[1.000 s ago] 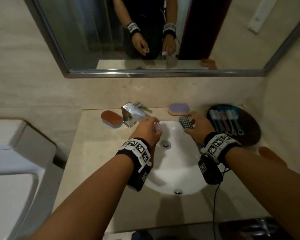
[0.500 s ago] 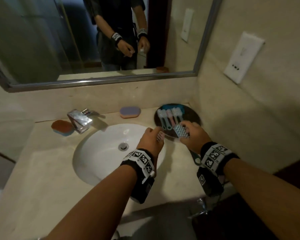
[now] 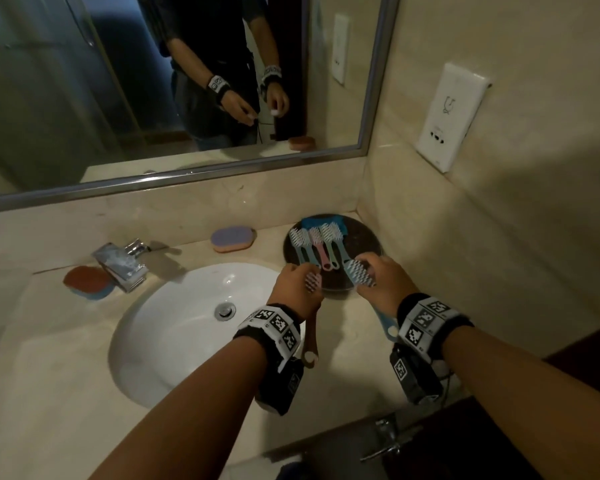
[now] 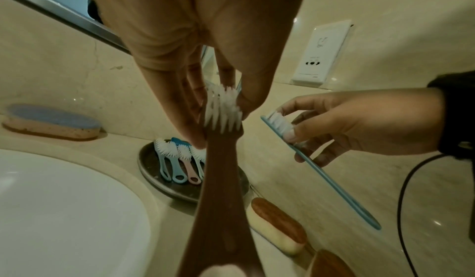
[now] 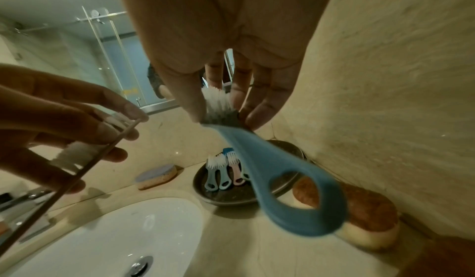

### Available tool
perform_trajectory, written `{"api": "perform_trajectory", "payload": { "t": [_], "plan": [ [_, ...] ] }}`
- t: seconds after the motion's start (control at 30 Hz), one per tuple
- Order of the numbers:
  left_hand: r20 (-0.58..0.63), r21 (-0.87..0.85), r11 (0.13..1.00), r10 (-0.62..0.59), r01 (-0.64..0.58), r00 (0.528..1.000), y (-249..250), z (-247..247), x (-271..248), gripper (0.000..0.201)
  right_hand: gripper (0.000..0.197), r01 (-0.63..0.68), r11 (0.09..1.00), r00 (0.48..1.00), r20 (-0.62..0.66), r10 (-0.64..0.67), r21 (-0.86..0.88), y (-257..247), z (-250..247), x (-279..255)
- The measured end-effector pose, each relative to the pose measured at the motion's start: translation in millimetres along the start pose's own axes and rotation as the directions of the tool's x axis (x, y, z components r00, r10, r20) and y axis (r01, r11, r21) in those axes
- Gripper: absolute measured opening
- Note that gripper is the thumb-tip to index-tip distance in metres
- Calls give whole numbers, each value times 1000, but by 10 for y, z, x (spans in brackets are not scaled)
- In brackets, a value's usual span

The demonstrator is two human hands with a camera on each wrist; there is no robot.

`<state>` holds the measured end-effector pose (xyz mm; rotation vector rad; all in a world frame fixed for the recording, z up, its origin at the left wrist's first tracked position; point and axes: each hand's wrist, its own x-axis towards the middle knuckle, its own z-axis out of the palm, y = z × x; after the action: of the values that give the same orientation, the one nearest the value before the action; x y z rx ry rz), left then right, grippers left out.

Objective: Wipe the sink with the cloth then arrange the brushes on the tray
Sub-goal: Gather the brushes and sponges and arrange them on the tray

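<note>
My left hand (image 3: 297, 289) pinches the bristled head of a pink brush (image 3: 314, 282), its handle (image 4: 218, 210) trailing back under my wrist. My right hand (image 3: 383, 284) pinches the head of a blue brush (image 3: 359, 276) with a looped handle (image 5: 295, 190). Both hands hover at the near rim of the dark round tray (image 3: 364, 239), right of the white sink (image 3: 174, 327). Several small brushes (image 3: 317, 244) lie side by side on the tray, with a blue cloth (image 3: 321, 222) behind them.
A chrome tap (image 3: 120, 263) stands behind the sink. Oval sponges lie on the counter: purple (image 3: 232, 239) by the back wall, orange (image 3: 87, 282) left of the tap, another orange one (image 5: 365, 216) beside the tray. A tiled wall with a socket plate (image 3: 449, 116) closes the right side.
Both hands have carried their brushes from above the sink rightward to the near edge of the tray, and the head view has swung right with them.
</note>
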<state>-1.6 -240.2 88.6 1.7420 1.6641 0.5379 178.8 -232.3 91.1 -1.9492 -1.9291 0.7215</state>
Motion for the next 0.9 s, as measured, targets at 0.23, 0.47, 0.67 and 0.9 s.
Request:
{"api": "perform_trajectory", "payload": {
  "t": [0.23,0.47,0.67,0.9],
  "plan": [
    [78,-5,1000,-26,27,997,-111,16,706,49,48,-119,993,993,2,119,-27,118,-43,668],
    [127,-17,998,-50,52,991,-128,102,1293,58,52,-160,987,987,-20,160,-3,196,63,1168],
    [173,-20,995,-94,99,980,-64,265,1599,65,51,-185,983,982,38,185,-2,300,83,1516],
    [155,-6,988,-149,152,977,11,381,1945,63,50,-217,974,971,112,209,59,486,75,1918]
  ]
}}
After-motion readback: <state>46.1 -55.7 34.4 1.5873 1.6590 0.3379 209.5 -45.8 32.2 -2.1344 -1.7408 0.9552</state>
